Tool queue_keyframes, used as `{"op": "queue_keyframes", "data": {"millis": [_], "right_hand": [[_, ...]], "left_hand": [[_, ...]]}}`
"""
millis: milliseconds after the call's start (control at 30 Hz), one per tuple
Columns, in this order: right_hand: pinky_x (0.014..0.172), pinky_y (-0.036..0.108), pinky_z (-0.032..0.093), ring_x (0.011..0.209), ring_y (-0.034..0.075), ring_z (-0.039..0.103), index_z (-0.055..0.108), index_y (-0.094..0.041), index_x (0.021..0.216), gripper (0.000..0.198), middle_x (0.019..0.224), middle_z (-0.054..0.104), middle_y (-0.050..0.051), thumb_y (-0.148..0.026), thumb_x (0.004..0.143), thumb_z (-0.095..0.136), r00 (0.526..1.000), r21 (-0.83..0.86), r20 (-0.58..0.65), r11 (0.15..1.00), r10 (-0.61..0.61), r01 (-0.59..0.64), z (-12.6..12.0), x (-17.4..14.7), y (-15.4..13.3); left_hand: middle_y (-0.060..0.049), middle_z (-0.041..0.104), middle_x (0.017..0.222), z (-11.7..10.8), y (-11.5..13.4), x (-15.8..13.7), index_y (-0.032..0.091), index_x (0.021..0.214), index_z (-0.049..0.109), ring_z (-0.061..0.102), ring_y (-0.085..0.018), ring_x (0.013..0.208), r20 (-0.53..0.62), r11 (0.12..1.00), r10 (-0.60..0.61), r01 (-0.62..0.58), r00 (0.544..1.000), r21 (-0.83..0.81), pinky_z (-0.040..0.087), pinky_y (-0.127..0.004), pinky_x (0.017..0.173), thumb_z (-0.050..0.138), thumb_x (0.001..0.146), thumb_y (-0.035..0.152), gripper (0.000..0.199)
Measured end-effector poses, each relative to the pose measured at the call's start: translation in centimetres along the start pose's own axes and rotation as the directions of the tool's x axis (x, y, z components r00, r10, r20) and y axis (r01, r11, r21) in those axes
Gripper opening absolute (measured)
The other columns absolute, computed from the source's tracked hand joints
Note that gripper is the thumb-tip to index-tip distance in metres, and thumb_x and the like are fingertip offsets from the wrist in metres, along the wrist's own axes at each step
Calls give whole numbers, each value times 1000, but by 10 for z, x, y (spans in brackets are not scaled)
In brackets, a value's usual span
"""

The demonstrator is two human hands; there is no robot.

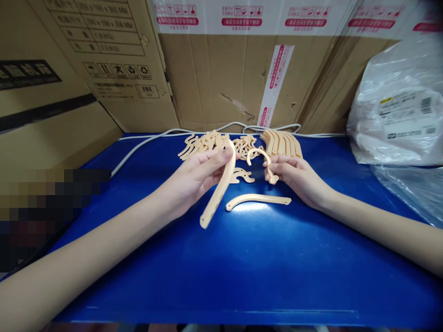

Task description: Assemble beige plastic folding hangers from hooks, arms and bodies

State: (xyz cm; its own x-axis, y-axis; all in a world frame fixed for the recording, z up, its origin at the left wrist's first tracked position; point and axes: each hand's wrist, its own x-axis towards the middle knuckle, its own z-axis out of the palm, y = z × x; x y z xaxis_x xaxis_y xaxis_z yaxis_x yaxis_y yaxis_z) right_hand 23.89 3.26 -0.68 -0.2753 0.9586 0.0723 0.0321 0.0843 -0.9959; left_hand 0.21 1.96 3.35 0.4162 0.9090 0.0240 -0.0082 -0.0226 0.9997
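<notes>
My left hand (207, 173) grips a curved beige hanger arm (220, 193) near its upper end, the other end slanting down toward me. In my right hand (290, 173), thumb and fingers pinch a beige hanger hook (260, 151), its curve up and its small rounded foot at the bottom. Below and between the hands another hanger arm (258, 198) lies on the blue table (221, 272), a hole showing at its left end. Just behind it rests a small wavy beige piece (244, 174), partly covered by the left hand's hanger arm.
A pile of loose wavy beige pieces (207, 140) lies at the back. Beside it sits a row of several hanger arms (282, 143). A white cable (148, 138) runs along the cardboard boxes (214, 83). Clear plastic bags (401, 106) stand at the right.
</notes>
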Motion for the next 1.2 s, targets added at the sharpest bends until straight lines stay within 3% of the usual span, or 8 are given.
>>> {"op": "queue_keyframes", "data": {"millis": [100, 167, 333, 567, 867, 1000, 1067, 1200], "right_hand": [[66, 29, 47, 66, 13, 59, 60, -17, 82, 14, 73, 68, 2, -30, 80, 66, 999, 16, 38, 1000, -16, 15, 1, -1, -1], [68, 29, 48, 69, 14, 61, 60, -17, 81, 15, 79, 71, 3, -31, 81, 67, 998, 11, 53, 1000, -30, 29, 1, -1, -1], [66, 28, 50, 69, 13, 61, 63, -17, 81, 14, 83, 70, 4, -29, 79, 69, 997, -19, 54, 999, -46, 48, 1, 0, 0], [64, 28, 54, 70, 13, 62, 61, -18, 83, 15, 79, 66, 0, -25, 76, 72, 999, 33, 30, 999, -25, 24, 1, -1, 2], [66, 29, 53, 72, 14, 65, 52, -20, 81, 22, 84, 70, 2, -28, 76, 72, 996, -66, 71, 996, -61, 66, 6, -3, -4], [65, 29, 52, 67, 14, 64, 52, -20, 81, 23, 81, 71, 2, -29, 76, 72, 996, -69, 77, 996, -55, 61, 6, -3, -4], [64, 29, 52, 66, 13, 64, 53, -20, 82, 22, 77, 70, 1, -29, 77, 72, 995, -45, 81, 997, -52, 56, 6, -3, -4], [62, 26, 51, 68, 12, 62, 58, -18, 80, 17, 78, 68, 1, -29, 78, 72, 994, -1, 84, 998, -67, 67, 4, -1, -1]], "left_hand": [[3, 53, 64, 2, -2, -2, 17, 87, 57, 49, -8, 50, 84, 989, -89, 77, 992, 130, 45, -23, 49, 51, 94, 50, 34], [4, 51, 59, 5, -5, -5, 18, 85, 53, 46, -8, 45, 107, 942, -78, 38, 991, 334, 39, -22, 45, 45, 96, 51, 36], [1, 60, 77, 10, -14, -12, 19, 86, 49, 56, -14, 68, 126, 561, 146, -187, 981, 806, 40, -27, 61, 34, 101, 43, 32], [-2, 60, 87, 11, -18, -14, 20, 94, 54, 60, -21, 79, 265, 233, 102, -282, 959, 931, 36, -27, 58, 51, 92, 54, 34], [0, 59, 85, 8, -19, -12, 19, 80, 49, 54, -15, 70, 344, 269, 49, -344, 938, 900, 32, -25, 57, 50, 95, 40, 25], [0, 61, 83, 8, -19, -13, 19, 77, 48, 56, -16, 70, 348, 316, 64, -350, 935, 882, 32, -26, 56, 52, 92, 53, 37], [-1, 63, 87, 8, -19, -14, 20, 87, 51, 59, -17, 72, 325, 351, 86, -333, 942, 875, 34, -26, 56, 49, 93, 55, 36], [0, 68, 93, 8, -20, -14, 21, 117, 46, 63, -16, 72, 288, 399, 144, -322, 947, 859, 39, -26, 60, 43, 96, 35, 25]]}}
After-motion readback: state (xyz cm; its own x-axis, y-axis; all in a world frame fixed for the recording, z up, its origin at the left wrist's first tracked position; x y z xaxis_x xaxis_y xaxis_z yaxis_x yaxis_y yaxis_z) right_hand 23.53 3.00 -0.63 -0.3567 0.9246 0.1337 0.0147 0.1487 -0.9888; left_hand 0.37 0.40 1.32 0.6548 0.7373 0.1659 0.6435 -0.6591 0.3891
